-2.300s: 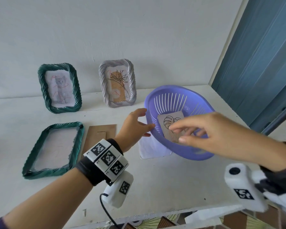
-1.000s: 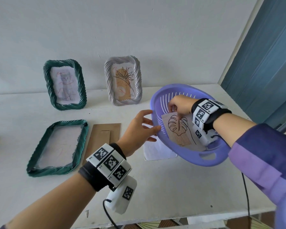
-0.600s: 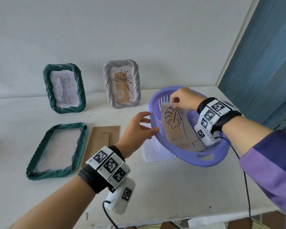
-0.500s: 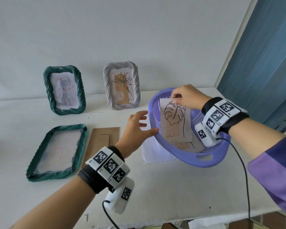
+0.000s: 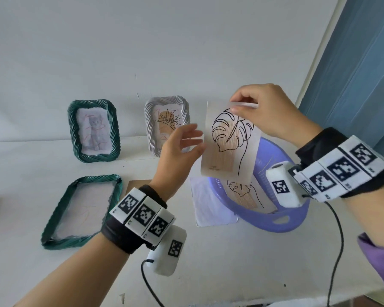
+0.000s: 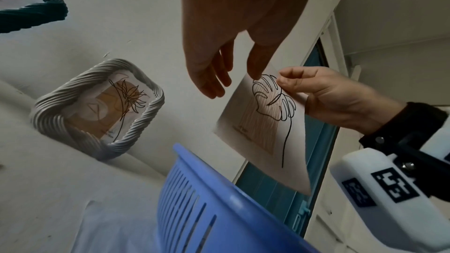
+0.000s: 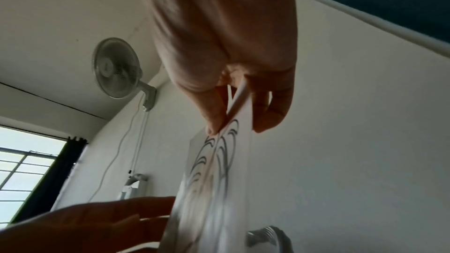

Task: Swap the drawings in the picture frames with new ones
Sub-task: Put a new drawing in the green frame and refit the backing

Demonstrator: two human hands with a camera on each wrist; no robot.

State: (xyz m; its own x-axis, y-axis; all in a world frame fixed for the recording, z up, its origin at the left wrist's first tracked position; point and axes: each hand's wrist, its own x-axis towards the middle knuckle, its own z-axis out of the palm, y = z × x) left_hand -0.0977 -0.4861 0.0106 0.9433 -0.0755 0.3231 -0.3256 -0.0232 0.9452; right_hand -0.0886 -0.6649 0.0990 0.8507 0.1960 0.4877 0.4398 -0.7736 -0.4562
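Observation:
My right hand pinches the top edge of a leaf drawing and holds it upright in the air above the purple basket. My left hand is open, its straight fingers reaching to the sheet's left edge. The left wrist view shows the drawing hanging between my left hand and my right hand. The right wrist view shows my right hand pinching the drawing. A second leaf drawing lies in the basket. A green frame lies flat at the left.
A green frame with a cat picture and a grey frame with a flower drawing stand against the wall. A brown backing board lies beside the flat frame. A white sheet lies under the basket's left side. A blue door stands at the right.
My right hand has lifted the leaf drawing out of the basket and up to chest height. My left hand has left the basket's rim and risen to the sheet.

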